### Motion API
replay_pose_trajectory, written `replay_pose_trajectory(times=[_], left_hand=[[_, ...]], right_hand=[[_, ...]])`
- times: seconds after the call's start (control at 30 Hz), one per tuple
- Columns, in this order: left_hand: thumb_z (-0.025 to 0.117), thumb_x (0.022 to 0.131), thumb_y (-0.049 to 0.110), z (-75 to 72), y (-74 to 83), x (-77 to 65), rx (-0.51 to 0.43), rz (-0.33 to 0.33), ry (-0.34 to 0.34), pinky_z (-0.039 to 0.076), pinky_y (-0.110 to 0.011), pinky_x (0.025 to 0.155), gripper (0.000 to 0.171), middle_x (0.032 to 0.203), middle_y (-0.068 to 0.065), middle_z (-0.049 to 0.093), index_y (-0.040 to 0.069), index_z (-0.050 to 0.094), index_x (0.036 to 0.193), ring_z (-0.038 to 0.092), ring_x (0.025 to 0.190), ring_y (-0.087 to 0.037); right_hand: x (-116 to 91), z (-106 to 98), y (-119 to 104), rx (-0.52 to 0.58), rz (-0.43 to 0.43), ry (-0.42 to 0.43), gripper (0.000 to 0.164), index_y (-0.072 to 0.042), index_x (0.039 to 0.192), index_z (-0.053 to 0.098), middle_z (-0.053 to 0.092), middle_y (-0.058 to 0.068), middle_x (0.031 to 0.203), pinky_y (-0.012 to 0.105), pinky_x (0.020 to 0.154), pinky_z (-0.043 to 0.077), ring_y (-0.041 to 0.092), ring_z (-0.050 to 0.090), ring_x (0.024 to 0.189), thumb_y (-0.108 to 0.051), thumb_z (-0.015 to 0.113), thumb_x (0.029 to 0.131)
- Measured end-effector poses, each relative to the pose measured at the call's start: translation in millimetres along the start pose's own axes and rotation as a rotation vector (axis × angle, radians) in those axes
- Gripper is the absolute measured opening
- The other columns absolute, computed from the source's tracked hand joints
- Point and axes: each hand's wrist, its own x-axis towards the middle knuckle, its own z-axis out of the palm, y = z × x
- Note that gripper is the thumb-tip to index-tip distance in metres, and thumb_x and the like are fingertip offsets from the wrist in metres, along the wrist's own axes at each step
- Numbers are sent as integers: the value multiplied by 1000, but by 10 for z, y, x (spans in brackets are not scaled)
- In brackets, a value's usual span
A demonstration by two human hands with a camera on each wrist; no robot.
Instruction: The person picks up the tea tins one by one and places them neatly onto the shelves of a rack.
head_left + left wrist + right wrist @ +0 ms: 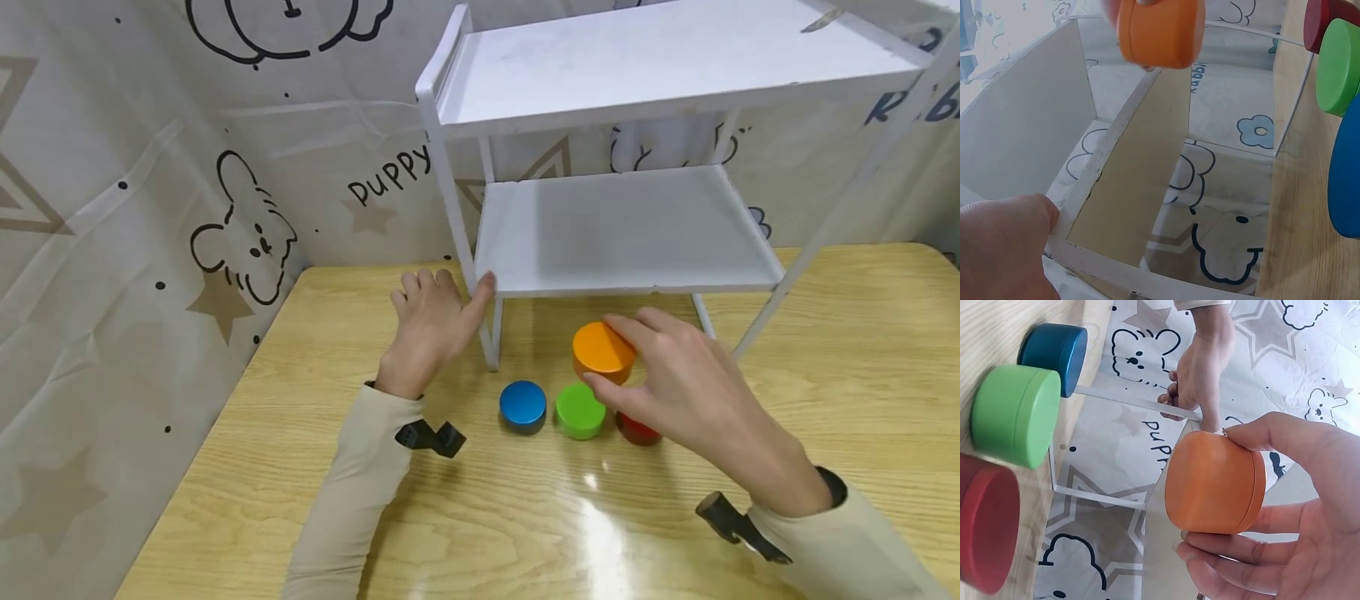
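My right hand grips an orange round lidded tin between thumb and fingers, in the air before the white shelf rack. In the right wrist view the tin lies on its side in the grasp. My left hand holds the rack at its left front post, thumb on the lower shelf's corner; the left wrist view hides its fingers. On the table below stand a blue tin, a green tin and a red tin, the red one partly covered by my right hand.
The rack has an upper shelf and stands on a wooden table. Behind it and on the left hangs a printed cloth with cartoon drawings. Slim rack posts rise on both sides.
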Motion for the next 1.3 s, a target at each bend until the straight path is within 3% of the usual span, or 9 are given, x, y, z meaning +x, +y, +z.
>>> replay_pose_trajectory(times=[0.33,0.77,1.2,1.3], left_hand=[[22,95,64,2,4,14,-4,-6,0,22,-45,82,70,92,-15,38,0,50,96,30,90,-34],[23,96,63,-1,3,12,1,-3,-3,23,-45,82,70,92,-16,38,-1,49,97,30,91,-34],[24,96,62,6,12,6,-6,-6,13,22,-43,80,68,92,-15,37,0,50,96,30,91,-34],[24,96,62,2,14,4,2,-9,12,22,-43,80,67,91,-15,38,0,49,95,30,90,-33]], right_hand=[[100,28,-90,4,-34,33,51,0,117,65,61,11,90,37,60,49,22,56,71,-31,76,79],[154,32,-151,-3,-37,8,53,2,120,63,62,13,93,37,61,50,23,55,70,-30,76,80],[219,58,-179,0,-63,41,56,1,126,59,62,18,118,46,67,54,33,65,89,-28,75,81],[235,50,-187,-14,-80,60,55,-1,126,60,64,16,114,44,64,54,31,65,85,-29,75,81]])
